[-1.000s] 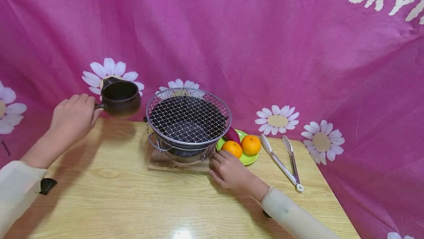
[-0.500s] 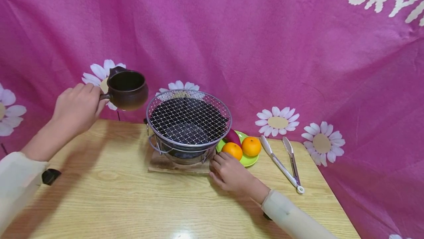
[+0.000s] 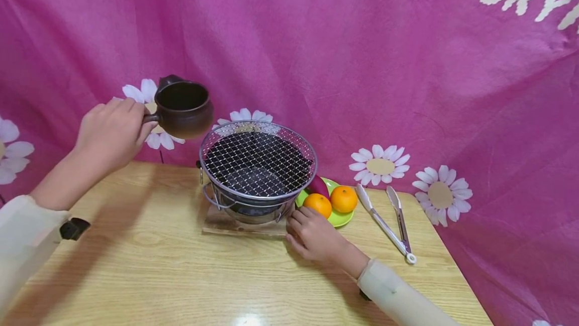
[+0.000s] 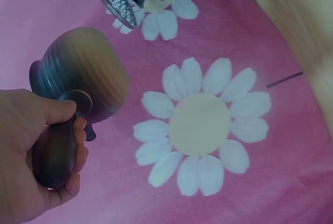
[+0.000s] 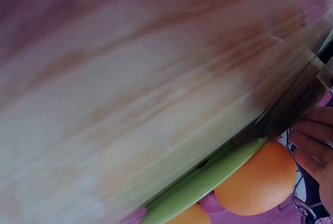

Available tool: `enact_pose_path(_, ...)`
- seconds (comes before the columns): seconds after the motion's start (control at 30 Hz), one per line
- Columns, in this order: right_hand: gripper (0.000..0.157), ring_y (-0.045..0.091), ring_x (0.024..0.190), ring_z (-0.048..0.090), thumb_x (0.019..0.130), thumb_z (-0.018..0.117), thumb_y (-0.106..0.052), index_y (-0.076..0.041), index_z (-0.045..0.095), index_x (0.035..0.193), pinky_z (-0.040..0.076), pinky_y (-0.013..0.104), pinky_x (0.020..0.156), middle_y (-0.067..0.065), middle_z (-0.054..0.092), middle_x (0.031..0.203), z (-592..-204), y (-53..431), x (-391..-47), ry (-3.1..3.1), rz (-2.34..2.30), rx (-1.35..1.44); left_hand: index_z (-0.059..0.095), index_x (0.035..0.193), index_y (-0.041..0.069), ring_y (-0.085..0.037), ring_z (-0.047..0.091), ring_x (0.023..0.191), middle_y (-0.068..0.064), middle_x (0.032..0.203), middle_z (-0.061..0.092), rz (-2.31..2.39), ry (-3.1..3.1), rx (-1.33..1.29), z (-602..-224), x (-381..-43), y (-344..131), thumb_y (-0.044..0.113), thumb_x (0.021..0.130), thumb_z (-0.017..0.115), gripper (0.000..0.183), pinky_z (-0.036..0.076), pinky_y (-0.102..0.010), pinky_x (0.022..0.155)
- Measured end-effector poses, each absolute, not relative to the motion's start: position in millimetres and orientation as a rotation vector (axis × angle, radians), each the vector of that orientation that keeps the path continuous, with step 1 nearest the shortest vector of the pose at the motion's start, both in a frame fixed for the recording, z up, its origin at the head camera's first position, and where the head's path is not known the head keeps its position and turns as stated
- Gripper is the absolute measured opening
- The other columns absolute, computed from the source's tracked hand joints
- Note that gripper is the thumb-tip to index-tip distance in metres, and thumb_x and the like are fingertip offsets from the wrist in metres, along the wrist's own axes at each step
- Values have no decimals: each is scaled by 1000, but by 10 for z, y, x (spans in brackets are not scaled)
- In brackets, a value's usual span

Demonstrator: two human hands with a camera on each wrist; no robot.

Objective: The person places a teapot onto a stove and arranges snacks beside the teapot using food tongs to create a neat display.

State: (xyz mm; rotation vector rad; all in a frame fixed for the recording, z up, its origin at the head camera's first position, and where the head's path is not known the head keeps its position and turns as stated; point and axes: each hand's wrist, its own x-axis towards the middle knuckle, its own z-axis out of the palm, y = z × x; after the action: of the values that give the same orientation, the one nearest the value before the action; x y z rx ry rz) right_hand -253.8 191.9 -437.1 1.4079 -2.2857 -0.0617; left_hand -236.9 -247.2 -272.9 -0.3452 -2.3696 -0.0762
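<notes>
My left hand (image 3: pixel 113 132) grips the side handle (image 4: pixel 54 156) of a dark brown side-handled teapot (image 3: pixel 183 110) with no lid on it. The teapot hangs in the air, left of and higher than a round tabletop grill (image 3: pixel 258 165) topped with wire mesh. In the left wrist view, fingers and thumb wrap its handle. My right hand (image 3: pixel 314 233) rests at the right end of the wooden board (image 3: pixel 244 231) under the grill, fingers touching that edge. Beside its knuckles sits an orange (image 3: pixel 317 205); how its fingertips lie is partly hidden.
A green plate (image 3: pixel 340 220) right of the grill bears two oranges and a purple item (image 3: pixel 318 186) partly hidden by the grill. Metal tongs (image 3: pixel 386 228) lie spread farther right. Behind the wooden table (image 3: pixel 181 276) hangs a pink cloth (image 3: pixel 289 39) with daisies.
My left hand has lifted the teapot upward and carried it right, toward the grill. My right hand, the grill and the fruit plate have stayed put.
</notes>
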Motion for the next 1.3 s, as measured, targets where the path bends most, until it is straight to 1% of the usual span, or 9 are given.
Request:
enact_pose_path(0.13,19,22,91,59,95,62,-31,-12,66,94,50,35,87,3,65,94,-4367,1923,-2543,-2287,-73,1403,57,91,-7,-47,57,81,-24,84,61,-85,-2392,-347,-2672,-2373,-2407,17,93,67,26,45,-56,65)
enact_pose_path(0.3,21,22,93,60,94,62,-31,-11,66,95,50,35,89,3,66,96,-4380,1930,-2558,-2282,-90,1406,58,91,-6,-44,60,82,-22,84,60,-89,-2399,-369,-2634,-2400,-2325,17,94,67,24,47,-56,66)
enact_pose_path(0.47,24,22,94,60,98,58,-33,-11,67,96,49,35,90,4,66,97,-4366,1923,-2548,-2322,-112,1407,58,92,-7,-45,60,85,-24,86,61,-75,-2414,-397,-2583,-2447,-2244,17,94,67,25,48,-59,67)
enact_pose_path(0.53,24,22,94,60,98,57,-33,-11,67,96,49,35,90,3,66,97,-4361,1922,-2544,-2328,-119,1407,57,91,-8,-45,60,82,-25,84,60,-54,-2403,-425,-2569,-2475,-2215,15,93,67,26,48,-58,65)
enact_pose_path(0.7,22,21,92,60,95,62,-32,-11,67,95,50,35,89,3,65,96,-4358,1926,-2549,-2280,-110,1415,58,88,-8,-43,58,76,-22,78,58,-17,-2350,-494,-2543,-2539,-2132,13,92,67,23,49,-55,62)
enact_pose_path(0.93,25,22,92,61,94,64,-32,-8,68,99,50,36,90,4,66,97,-4354,1940,-2547,-2271,-119,1431,57,85,-7,-42,57,73,-22,77,58,-9,-2287,-584,-2550,-2609,-2011,11,92,67,22,49,-52,62)
enact_pose_path(1.17,23,22,92,61,94,65,-31,-9,69,99,51,36,90,4,67,98,-4317,1951,-2541,-2289,-136,1454,56,85,-8,-42,57,72,-22,77,56,-4,-2256,-639,-2568,-2700,-1901,12,93,66,23,49,-52,65)
enact_pose_path(1.3,25,22,92,61,95,65,-31,-7,69,100,51,36,90,5,67,98,-4278,1944,-2554,-2285,-162,1463,57,85,-8,-42,57,74,-22,77,56,0,-2257,-656,-2547,-2753,-1836,12,93,66,24,50,-52,66)
